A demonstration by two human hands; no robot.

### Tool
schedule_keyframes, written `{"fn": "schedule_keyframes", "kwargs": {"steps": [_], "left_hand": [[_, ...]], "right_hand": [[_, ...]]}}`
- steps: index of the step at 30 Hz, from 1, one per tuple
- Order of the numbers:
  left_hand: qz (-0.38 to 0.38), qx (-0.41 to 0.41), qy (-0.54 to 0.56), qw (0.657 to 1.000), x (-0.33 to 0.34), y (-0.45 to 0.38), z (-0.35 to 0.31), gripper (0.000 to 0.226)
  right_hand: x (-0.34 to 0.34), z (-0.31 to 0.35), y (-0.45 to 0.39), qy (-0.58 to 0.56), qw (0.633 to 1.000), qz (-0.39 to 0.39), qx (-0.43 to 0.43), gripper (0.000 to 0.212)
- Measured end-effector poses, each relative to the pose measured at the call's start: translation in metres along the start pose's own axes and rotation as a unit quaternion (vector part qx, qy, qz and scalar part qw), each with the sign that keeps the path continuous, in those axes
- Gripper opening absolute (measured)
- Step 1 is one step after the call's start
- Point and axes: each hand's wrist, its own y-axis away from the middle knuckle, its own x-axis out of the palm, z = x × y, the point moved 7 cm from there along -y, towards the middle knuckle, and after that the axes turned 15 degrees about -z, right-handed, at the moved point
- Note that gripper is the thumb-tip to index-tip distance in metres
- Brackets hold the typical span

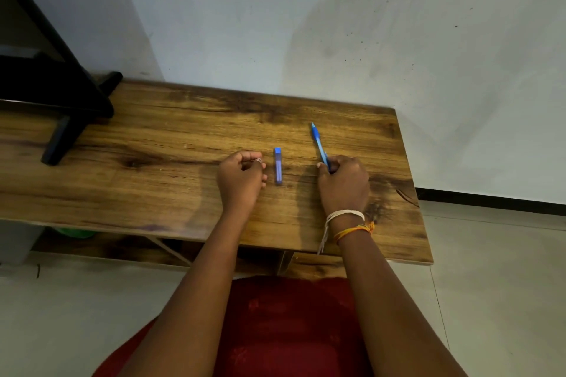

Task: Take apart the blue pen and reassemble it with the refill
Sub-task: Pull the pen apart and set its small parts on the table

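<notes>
A blue pen (pixel 318 142) lies on the wooden table (pixel 153 138), its tip pointing away from me. My right hand (pixel 344 182) is closed around the pen's near end, fingers curled over it. A small blue refill case (pixel 278 165) lies flat on the table between my two hands, touched by neither. My left hand (pixel 240 179) rests on the table just left of the case with its fingers curled in and nothing seen inside them. A ring shows on one finger.
A black stand (pixel 64 107) with a foot reaches onto the table's left part. The white wall runs right behind the table's far edge. The table's right edge is close to my right hand. A shelf lies under the table.
</notes>
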Motion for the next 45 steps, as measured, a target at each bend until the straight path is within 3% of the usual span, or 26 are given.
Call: {"fn": "schedule_keyframes", "kwargs": {"steps": [4,6,12,19,27,32,36,38,45], "left_hand": [[0.007,-0.015,-0.001,1.000,0.001,-0.001,0.003,0.019],[0.008,-0.018,0.002,1.000,0.001,-0.001,0.004,0.019],[-0.010,-0.005,0.002,1.000,-0.003,-0.002,0.002,0.020],[-0.001,-0.012,-0.001,1.000,-0.003,-0.002,0.006,0.017],[0.005,-0.024,0.007,1.000,-0.002,-0.003,0.007,0.025],[0.039,-0.104,0.065,0.992,0.005,-0.003,0.013,0.015],[0.133,-0.215,0.192,0.948,0.020,0.011,0.015,0.018],[0.145,-0.230,0.212,0.939,0.024,0.015,0.014,0.019],[0.127,-0.189,0.178,0.957,0.020,0.012,0.014,0.006]], "right_hand": [[-0.002,0.005,0.005,0.003,1.000,-0.017,-0.010,0.040],[0.001,0.021,0.013,-0.031,0.998,-0.013,-0.049,0.036],[0.033,0.064,0.047,-0.024,0.976,0.119,-0.179,0.033],[0.037,0.059,0.038,0.041,0.978,0.150,-0.138,0.030],[0.033,0.049,0.035,0.037,0.988,0.127,-0.078,0.027],[0.030,0.038,0.028,-0.091,0.988,0.123,0.017,0.011],[0.042,0.029,0.034,-0.277,0.924,0.196,0.173,0.006],[0.043,0.029,0.034,-0.293,0.916,0.213,0.170,0.006],[0.043,0.032,0.033,-0.286,0.920,0.241,0.117,0.007]]}}
